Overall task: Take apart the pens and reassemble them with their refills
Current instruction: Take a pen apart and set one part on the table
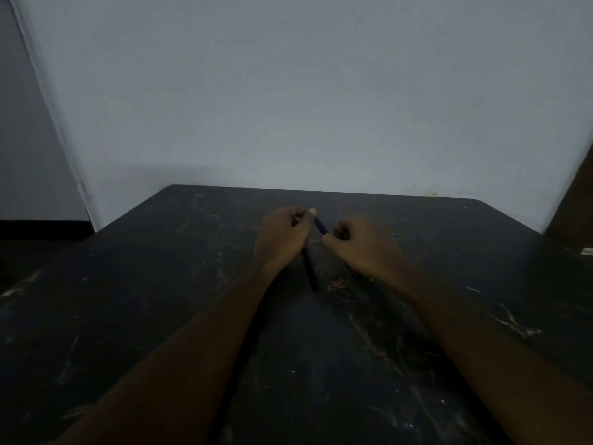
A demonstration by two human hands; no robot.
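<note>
Pen (320,225): I see it mid-frame, gripped between both hands.
Left hand (282,239): closed on it.
Right hand (362,242): closed on it.
Counter (128,316): dark, scratched.

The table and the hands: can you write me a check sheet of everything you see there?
Surface: dark table, scratched and scuffed all over.
Job's things: blue pen held between both hands; another dark pen lies on the table below the left hand.
Clutter: small pale object at the table's right edge, too cut off to identify.
Grip: left hand and right hand each closed on the blue pen.
Cables: nothing seen.
Surroundings: plain pale wall behind; dim light.
</note>
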